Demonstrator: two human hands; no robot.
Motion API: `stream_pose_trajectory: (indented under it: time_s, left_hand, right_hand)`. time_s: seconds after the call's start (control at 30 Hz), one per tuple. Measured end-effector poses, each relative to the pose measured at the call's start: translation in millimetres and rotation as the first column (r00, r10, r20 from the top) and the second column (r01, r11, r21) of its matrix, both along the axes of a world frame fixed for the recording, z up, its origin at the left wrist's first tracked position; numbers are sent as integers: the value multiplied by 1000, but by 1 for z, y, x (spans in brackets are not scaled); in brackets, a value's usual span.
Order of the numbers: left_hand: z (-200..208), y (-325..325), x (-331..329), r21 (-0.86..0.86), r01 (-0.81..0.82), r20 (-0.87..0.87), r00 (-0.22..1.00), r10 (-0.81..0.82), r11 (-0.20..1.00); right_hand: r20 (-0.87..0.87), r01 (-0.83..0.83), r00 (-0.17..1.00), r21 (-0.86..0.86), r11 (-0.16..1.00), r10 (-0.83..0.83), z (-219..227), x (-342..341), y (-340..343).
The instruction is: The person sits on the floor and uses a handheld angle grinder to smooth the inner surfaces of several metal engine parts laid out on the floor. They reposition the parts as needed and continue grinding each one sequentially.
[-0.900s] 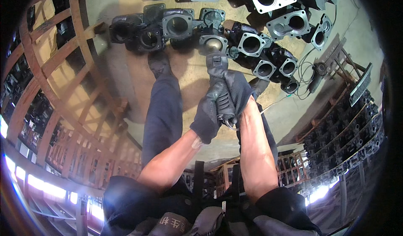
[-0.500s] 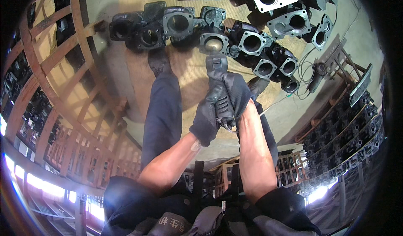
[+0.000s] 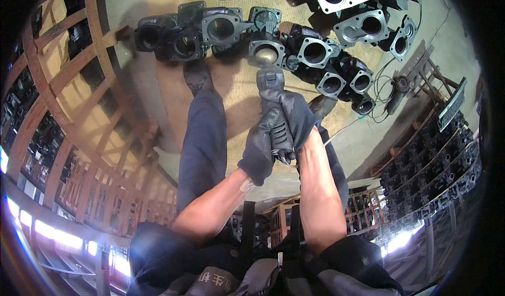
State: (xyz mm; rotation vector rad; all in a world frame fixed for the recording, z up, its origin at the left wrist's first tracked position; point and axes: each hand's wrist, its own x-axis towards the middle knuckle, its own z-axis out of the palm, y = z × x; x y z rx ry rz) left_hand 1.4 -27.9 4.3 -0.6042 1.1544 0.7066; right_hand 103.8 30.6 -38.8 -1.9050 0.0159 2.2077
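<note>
Both my hands, in black gloves, are wrapped round a black corded power tool (image 3: 270, 80), which looks like a grinder. My left hand (image 3: 259, 144) grips its vented rear body, where the cord comes out. Farther forward, my right hand (image 3: 298, 114) closes over the middle of it. The tool's front end points away from me at a dark metal casting (image 3: 266, 47) with a square bright flange. A round brass-coloured surface shows in that flange's opening. The tool's working tip is hidden, so I cannot tell whether it touches the casting.
Several similar flanged castings (image 3: 221, 28) stand beside and beyond it on a tan corrugated sheet (image 3: 163, 80). At the right, another corded tool (image 3: 398, 88) lies among loose cables. Brown slatted crates (image 3: 66, 80) rise on the left, and stacked dark castings (image 3: 428, 169) stand at the right.
Hands and tool keep nearly the same pose against the casting. The whole view has shifted only slightly.
</note>
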Motion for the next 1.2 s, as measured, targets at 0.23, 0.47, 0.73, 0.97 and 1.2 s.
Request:
stream_pose_trajectory:
  time_s: [0.23,0.47,0.73,0.97,1.2]
  left_hand:
    - [-9,-1,-4,19,-5,24,1000,5,1000]
    - [8,21,-5,-2,22,24,999,-22,1000]
    - [84,50,9,-169,24,16,1000,-21,985]
    - [175,44,-20,92,-102,380,923,60,990]
    - [235,49,24,185,159,270,940,-206,970]
  right_hand:
    - [-49,161,984,-134,978,-169,12,-6,16]
    - [-37,72,996,-74,995,-75,2,-7,8]
    - [-11,111,994,-87,990,-112,80,0,11]
    - [37,30,999,103,994,-34,217,-17,51]
    - [277,-75,960,400,913,-42,281,60,46]
